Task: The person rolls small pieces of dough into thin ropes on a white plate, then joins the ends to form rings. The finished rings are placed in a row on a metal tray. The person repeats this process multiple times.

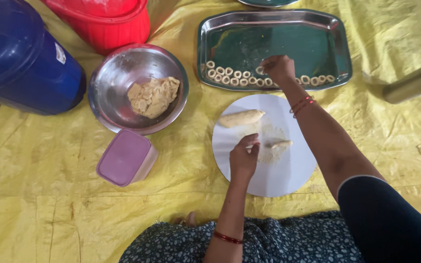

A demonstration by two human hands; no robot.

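Observation:
My right hand (277, 68) reaches out to the steel tray (327, 34), fingers pinched on a small dough ring among the two rows of dough rings (235, 77) along the tray's near edge. My left hand (244, 156) rests on the white round board (288, 180), fingertips touching the floured patch beside a small dough piece (280, 144). A longer dough roll (242, 118) lies on the board's far left side.
A steel bowl (118, 73) holding a lump of dough (153, 96) sits left of the board. A purple-lidded box (124, 157), a blue container (20, 58), a red bucket (108, 24) and a metal cylinder (415, 84) stand on the yellow sheet (40, 195).

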